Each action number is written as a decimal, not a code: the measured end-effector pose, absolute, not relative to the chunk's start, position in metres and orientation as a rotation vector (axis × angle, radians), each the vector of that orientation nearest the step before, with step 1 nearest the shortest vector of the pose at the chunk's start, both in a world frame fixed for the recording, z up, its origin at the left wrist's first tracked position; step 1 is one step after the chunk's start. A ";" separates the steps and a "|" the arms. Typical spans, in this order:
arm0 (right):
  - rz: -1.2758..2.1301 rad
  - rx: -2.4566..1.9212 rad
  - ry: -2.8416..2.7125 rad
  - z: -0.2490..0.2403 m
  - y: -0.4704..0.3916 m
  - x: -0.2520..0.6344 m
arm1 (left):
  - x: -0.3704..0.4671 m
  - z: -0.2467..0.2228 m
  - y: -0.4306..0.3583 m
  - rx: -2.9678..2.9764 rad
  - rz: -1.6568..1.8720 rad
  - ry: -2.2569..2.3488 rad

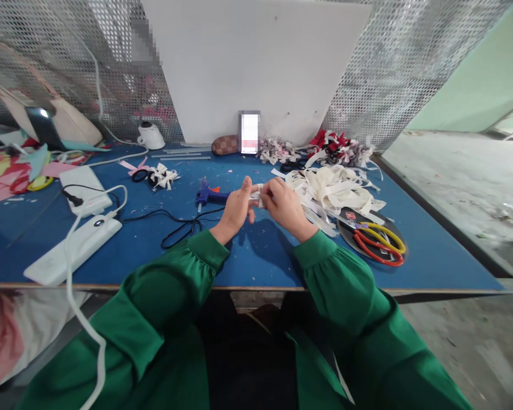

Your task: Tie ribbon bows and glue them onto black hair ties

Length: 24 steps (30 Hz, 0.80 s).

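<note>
My left hand and my right hand meet above the middle of the blue table. A narrow white fabric strip runs between them, wrapped about the left fingers. The right fingertips pinch the strip at its right side. Just left of my left hand lies a blue glue gun with an orange trigger, its grip partly behind the hand. Beside my right hand spreads a heap of cream fabric strips. Scissors with red and yellow handles rest on a dark round plate to the right.
White power strips and a black cord occupy the left. Small white bows lie behind the cord. At the back stand a lit phone, a checked pouch and piles of patterned bows before a white board.
</note>
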State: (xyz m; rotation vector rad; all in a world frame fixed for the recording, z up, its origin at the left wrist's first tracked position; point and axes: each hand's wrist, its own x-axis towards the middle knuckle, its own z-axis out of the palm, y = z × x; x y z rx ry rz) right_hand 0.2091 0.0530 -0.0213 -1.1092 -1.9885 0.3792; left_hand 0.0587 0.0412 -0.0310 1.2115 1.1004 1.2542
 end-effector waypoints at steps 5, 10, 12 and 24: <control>1.129 -1.007 -1.337 -0.027 0.061 0.206 | 0.060 -0.017 0.034 1.213 1.213 1.111; 1.321 -0.978 -1.087 -0.024 0.060 0.208 | 0.063 -0.013 0.030 1.269 1.218 1.126; 1.300 -0.932 -1.138 -0.019 0.057 0.208 | 0.063 -0.014 0.031 1.279 1.219 1.115; 0.791 -1.025 -1.480 -0.019 0.059 0.214 | 0.059 -0.018 0.035 1.294 1.224 1.191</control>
